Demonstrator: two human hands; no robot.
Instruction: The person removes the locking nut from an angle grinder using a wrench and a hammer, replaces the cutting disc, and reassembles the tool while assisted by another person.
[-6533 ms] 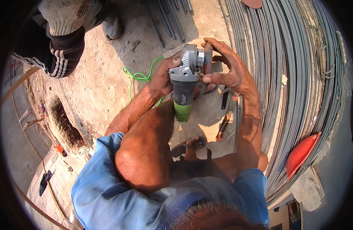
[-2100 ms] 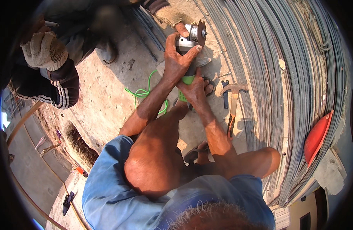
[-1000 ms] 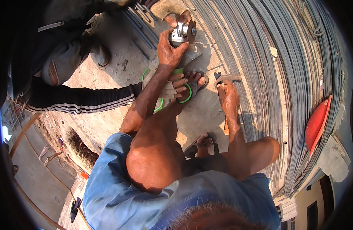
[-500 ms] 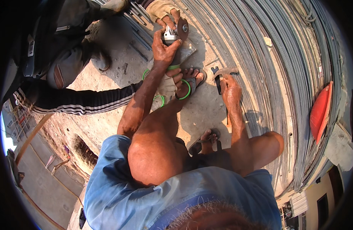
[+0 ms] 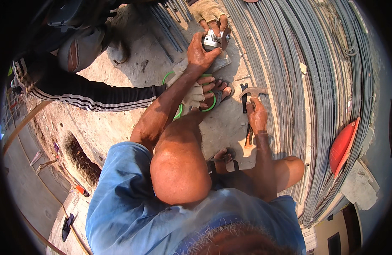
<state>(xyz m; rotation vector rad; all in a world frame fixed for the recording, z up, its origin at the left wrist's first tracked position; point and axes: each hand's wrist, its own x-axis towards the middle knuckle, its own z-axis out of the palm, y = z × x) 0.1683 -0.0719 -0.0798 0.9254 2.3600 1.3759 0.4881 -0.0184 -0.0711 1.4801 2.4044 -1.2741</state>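
Observation:
My left hand is wrapped round the head of an angle grinder, close to its brown cutting disc. A co-worker's gloved hand grips the same grinder from beyond. The co-worker's other gloved hand is lower down, by the green cord and partly behind my forearm. On the right, my right hand is closed at the neck of a claw hammer. The hammer's black and orange handle points back toward me. A black pin spanner lies beside the hammer's head.
Long steel bars run in a bundle along the right side, with a red hard hat on them. Short bars lie at the top. The co-worker's striped sleeve reaches in from the left. My sandalled foot is below the grinder.
The whole view has shifted. My left hand and the grinder sit further right. My right hand is slightly nearer me, and more of the hammer's handle shows.

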